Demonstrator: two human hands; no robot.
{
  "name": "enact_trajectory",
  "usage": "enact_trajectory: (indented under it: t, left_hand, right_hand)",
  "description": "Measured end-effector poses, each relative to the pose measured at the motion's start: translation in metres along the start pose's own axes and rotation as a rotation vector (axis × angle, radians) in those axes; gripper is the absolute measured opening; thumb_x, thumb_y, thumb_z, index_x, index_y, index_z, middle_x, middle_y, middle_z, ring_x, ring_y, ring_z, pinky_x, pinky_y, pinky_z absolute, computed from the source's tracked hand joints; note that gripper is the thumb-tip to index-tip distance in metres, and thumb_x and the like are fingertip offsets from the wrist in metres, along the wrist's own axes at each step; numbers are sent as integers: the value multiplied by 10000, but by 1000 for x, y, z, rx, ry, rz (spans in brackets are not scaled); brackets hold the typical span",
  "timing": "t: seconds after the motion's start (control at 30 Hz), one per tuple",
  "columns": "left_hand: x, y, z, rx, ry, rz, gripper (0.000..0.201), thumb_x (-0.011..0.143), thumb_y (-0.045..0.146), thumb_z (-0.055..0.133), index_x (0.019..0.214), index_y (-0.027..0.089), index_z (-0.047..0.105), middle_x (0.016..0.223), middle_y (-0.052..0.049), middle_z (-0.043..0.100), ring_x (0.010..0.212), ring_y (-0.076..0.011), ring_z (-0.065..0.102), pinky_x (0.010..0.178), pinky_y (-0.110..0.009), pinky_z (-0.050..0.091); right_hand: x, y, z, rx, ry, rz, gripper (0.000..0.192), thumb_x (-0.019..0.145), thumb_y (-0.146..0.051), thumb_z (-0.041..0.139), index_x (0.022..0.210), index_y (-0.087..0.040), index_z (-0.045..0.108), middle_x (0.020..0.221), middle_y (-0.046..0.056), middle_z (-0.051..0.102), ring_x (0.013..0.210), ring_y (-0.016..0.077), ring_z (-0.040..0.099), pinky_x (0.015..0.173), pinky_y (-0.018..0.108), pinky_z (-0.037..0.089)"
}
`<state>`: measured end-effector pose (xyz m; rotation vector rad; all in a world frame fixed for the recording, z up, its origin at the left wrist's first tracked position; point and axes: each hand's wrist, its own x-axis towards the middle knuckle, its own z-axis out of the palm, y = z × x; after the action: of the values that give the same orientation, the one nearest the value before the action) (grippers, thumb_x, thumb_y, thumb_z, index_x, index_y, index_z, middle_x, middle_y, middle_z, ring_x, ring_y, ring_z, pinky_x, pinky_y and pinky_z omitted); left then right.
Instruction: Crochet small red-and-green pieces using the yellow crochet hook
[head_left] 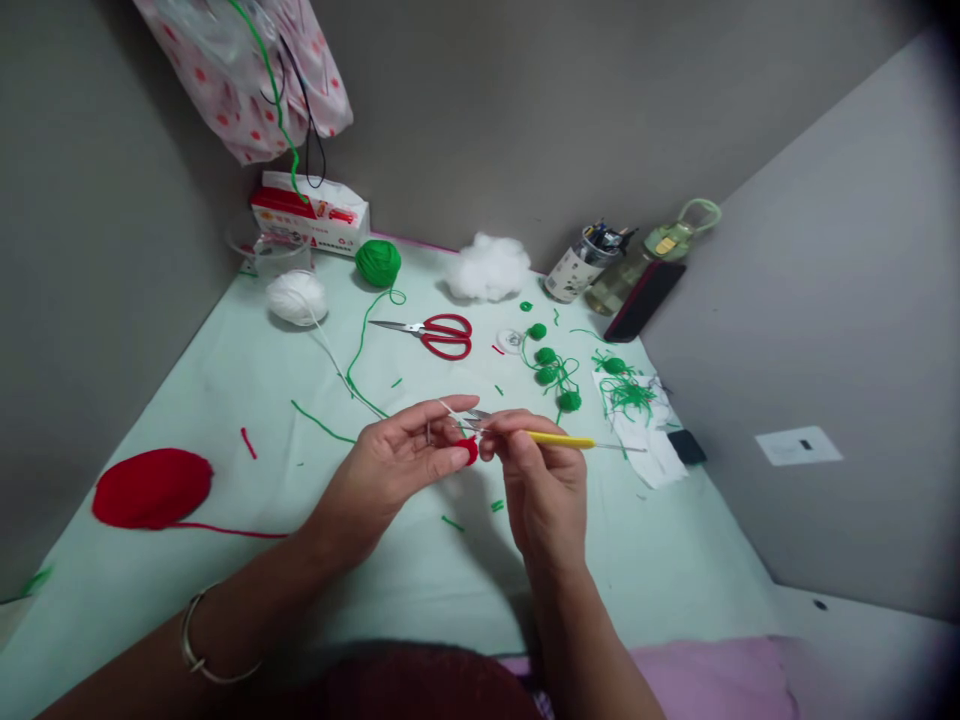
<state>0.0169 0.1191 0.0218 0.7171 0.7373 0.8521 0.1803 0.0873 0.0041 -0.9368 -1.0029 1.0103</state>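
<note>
Between thumb and fingers, my left hand pinches a small red crochet piece, with white yarn running over the fingers. My right hand is closed on a yellow-handled crochet hook, whose tip end meets the work. Another thin metal end sticks out past the handle to the right. Some metal also shows just above the right fingertips, but I cannot make out what it belongs to. The exact stitches are too small to see. White yarn trails from a white ball at the back left.
Red-handled scissors lie beyond my hands. A red yarn ball is at left, a green one behind. Small green crocheted balls, white stuffing, a pen holder, a bottle and a phone stand or lie rightward.
</note>
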Motion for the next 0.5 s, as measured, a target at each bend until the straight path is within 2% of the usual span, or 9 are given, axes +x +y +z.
enact_trajectory:
  t: [0.13, 0.27, 0.5]
  left_hand:
    - [-1, 1, -3, 59, -8, 4, 335, 818, 255, 853, 1150, 283, 822, 863, 14, 643, 800, -120, 589, 852, -265, 502]
    - [-2, 1, -4, 102, 5, 8, 326, 839, 275, 826, 1165, 265, 819, 872, -2, 636, 790, -138, 571, 829, -279, 501]
    - [-1, 1, -7, 140, 23, 64, 342, 842, 231, 817, 1180, 278, 809, 866, -1, 648, 839, -142, 607, 859, -264, 514]
  right_hand:
    - [3, -3, 1, 80, -10, 15, 141, 971, -315, 675, 912, -226, 767, 847, 23, 744, 715, 135, 665, 674, 282, 554]
    - [2, -6, -1, 15, -54, -29, 175, 1000, -317, 624, 908, -210, 726, 848, 35, 740, 724, 148, 678, 667, 300, 563]
    - [-5, -8, -1, -254, -55, -259, 191, 1030, -209, 545, 971, -230, 725, 875, 32, 732, 804, 177, 684, 766, 371, 567]
